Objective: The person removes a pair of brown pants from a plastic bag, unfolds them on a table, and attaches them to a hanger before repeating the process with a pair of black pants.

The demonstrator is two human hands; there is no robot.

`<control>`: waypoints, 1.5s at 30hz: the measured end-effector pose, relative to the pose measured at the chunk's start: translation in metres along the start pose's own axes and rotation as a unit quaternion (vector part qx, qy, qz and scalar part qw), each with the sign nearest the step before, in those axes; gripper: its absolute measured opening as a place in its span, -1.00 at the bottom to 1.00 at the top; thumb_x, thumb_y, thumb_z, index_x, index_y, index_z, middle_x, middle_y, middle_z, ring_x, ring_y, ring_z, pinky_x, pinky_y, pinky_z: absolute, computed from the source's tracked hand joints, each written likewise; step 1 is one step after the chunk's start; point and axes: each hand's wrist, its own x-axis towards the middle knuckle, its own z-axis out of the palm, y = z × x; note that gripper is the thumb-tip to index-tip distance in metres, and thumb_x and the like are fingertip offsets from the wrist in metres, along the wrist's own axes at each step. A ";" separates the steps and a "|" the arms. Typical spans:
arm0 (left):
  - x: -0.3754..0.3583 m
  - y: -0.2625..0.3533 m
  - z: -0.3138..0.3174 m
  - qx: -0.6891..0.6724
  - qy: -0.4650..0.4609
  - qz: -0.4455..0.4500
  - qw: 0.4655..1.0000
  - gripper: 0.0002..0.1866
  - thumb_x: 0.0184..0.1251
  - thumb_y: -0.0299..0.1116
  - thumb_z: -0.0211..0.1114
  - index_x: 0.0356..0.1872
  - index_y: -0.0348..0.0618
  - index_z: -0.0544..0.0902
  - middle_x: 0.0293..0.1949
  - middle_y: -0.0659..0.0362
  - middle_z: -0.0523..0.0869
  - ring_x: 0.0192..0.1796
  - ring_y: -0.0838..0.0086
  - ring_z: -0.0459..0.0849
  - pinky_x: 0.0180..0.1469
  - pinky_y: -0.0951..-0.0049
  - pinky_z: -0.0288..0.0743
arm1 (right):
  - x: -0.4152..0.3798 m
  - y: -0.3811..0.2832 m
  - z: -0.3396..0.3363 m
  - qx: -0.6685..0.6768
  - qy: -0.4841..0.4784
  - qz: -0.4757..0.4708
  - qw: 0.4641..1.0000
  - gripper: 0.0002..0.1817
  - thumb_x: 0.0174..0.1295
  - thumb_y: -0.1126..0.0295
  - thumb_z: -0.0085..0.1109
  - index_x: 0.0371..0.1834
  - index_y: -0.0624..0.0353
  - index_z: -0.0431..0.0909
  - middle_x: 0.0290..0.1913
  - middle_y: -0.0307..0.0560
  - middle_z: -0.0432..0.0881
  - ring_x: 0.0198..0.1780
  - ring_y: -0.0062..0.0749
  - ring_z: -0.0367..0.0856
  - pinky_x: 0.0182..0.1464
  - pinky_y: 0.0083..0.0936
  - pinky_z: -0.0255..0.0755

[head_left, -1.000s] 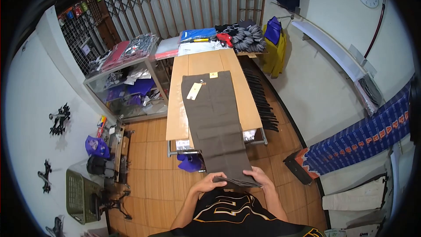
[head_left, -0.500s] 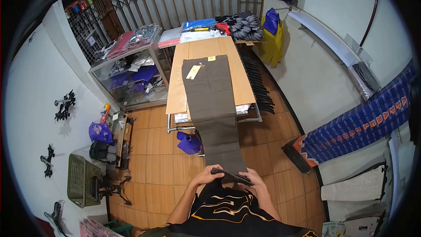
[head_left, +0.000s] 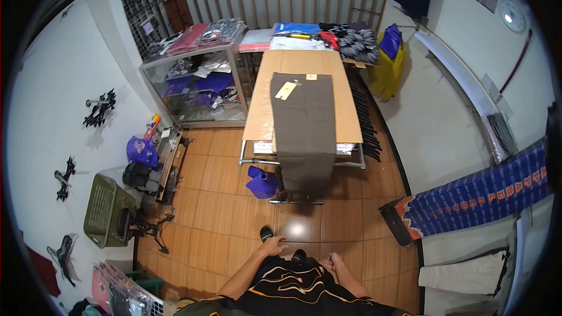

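Observation:
A pair of dark grey-brown trousers (head_left: 304,117) lies lengthwise on the wooden tabletop (head_left: 348,123), and its legs hang over the near edge. A pale yellow tag (head_left: 285,90) rests on the trousers, and a smaller yellow label (head_left: 311,76) shows at the waistband. My left hand (head_left: 273,247) is in front of my body, open with fingers apart, holding nothing. Beside it at the right, my right hand (head_left: 332,262) has loosely bent fingers and nothing visible in it. Both hands are apart from the trousers.
Packed clothes (head_left: 295,43) and grey bundles (head_left: 358,41) lie behind the table. A glass cabinet (head_left: 196,90) stands at the left, with a green basket (head_left: 100,210) nearer me. Dark garments (head_left: 366,117) hang beside the table. A blue banner roll (head_left: 474,193) leans at the right.
Both hands have let go of the trouser hems and drawn back towards my body. The trouser legs now hang down from the table edge. My view has shifted.

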 end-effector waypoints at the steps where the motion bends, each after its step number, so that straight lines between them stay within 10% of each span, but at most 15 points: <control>1: -0.009 -0.006 -0.006 -0.002 -0.006 -0.024 1.000 -0.35 0.37 -0.11 0.43 0.37 -0.27 0.54 0.24 -0.21 0.68 0.35 0.06 0.62 0.37 0.18 0.48 | -0.007 0.005 -0.012 -0.138 0.011 0.041 0.989 -0.73 0.47 0.32 -0.01 0.04 0.27 0.55 -0.06 0.05 0.65 -0.08 -0.13 0.74 -0.23 -0.24 0.71; 4: -0.026 -0.046 -0.013 -0.105 0.029 -0.066 0.992 -0.35 0.39 -0.07 0.42 0.37 -0.27 0.54 0.23 -0.21 0.68 0.31 0.08 0.66 0.32 0.20 0.53 | -0.066 0.020 -0.022 -0.360 0.029 0.031 0.932 -0.69 0.49 0.25 -0.07 -0.33 0.13 0.60 -0.29 -0.09 0.61 -0.22 -0.29 0.70 -0.33 -0.25 0.49; 9: -0.066 -0.094 -0.051 -0.178 0.114 -0.108 0.971 -0.36 0.37 -0.08 0.41 0.36 -0.24 0.55 0.22 -0.20 0.69 0.31 0.06 0.66 0.34 0.19 0.53 | -0.078 0.014 0.032 -0.506 -0.025 -0.060 0.860 -0.71 0.49 0.26 -0.08 -0.25 0.15 0.61 -0.24 -0.07 0.64 -0.20 -0.27 0.71 -0.27 -0.23 0.50; 19: -0.162 -0.206 -0.151 -0.198 0.222 -0.177 0.938 -0.36 0.40 -0.01 0.37 0.36 -0.20 0.55 0.22 -0.21 0.68 0.28 0.00 0.67 0.31 0.17 0.53 | 0.017 -0.034 0.254 -0.325 -0.139 0.031 0.935 -0.69 0.50 0.28 -0.11 -0.09 0.20 0.63 -0.15 -0.03 0.70 -0.16 -0.25 0.72 -0.16 -0.18 0.52; 21: -0.181 -0.231 -0.167 -0.197 0.246 -0.190 0.930 -0.35 0.40 0.00 0.37 0.37 -0.20 0.54 0.23 -0.21 0.68 0.28 -0.01 0.67 0.32 0.16 0.52 | -0.026 -0.053 0.331 -0.313 -0.084 -0.087 0.942 -0.61 0.51 0.28 -0.16 0.18 0.26 0.56 0.00 0.03 0.72 -0.12 -0.20 0.73 0.04 -0.07 0.51; 23: -0.203 -0.252 -0.176 -0.203 0.275 -0.204 0.917 -0.33 0.39 0.01 0.36 0.39 -0.20 0.53 0.24 -0.22 0.67 0.29 -0.03 0.66 0.33 0.16 0.51 | -0.050 -0.066 0.389 -0.333 -0.130 -0.127 0.925 -0.72 0.45 0.35 -0.05 0.10 0.15 0.57 -0.12 -0.04 0.76 -0.27 -0.26 0.76 -0.26 -0.27 0.55; 24: -0.213 -0.259 -0.180 -0.220 0.293 -0.213 0.906 -0.34 0.41 0.00 0.36 0.39 -0.21 0.52 0.25 -0.22 0.66 0.29 -0.02 0.66 0.33 0.15 0.52 | -0.050 -0.068 0.415 -0.382 -0.157 -0.147 0.899 -0.58 0.50 0.32 -0.11 0.33 0.22 0.48 0.05 0.09 0.74 -0.17 -0.13 0.77 0.01 -0.04 0.56; 35: -0.241 -0.328 -0.208 -0.370 0.405 -0.243 0.800 -0.28 0.40 0.11 0.35 0.41 -0.18 0.49 0.24 -0.19 0.67 0.27 0.00 0.67 0.28 0.17 0.56 | -0.050 -0.055 0.546 -0.535 -0.178 -0.081 0.822 -0.72 0.42 0.33 0.14 0.02 0.30 0.61 -0.14 0.03 0.73 -0.23 -0.12 0.75 -0.19 -0.22 0.61; 45: -0.205 -0.407 -0.374 -0.343 0.379 -0.289 0.809 -0.32 0.44 0.07 0.32 0.41 -0.18 0.49 0.27 -0.19 0.65 0.27 0.04 0.68 0.31 0.17 0.55 | -0.013 -0.110 0.709 -0.605 -0.222 -0.137 0.752 -0.70 0.38 0.25 0.21 -0.01 0.27 0.62 -0.17 0.00 0.75 -0.31 -0.19 0.74 -0.28 -0.24 0.58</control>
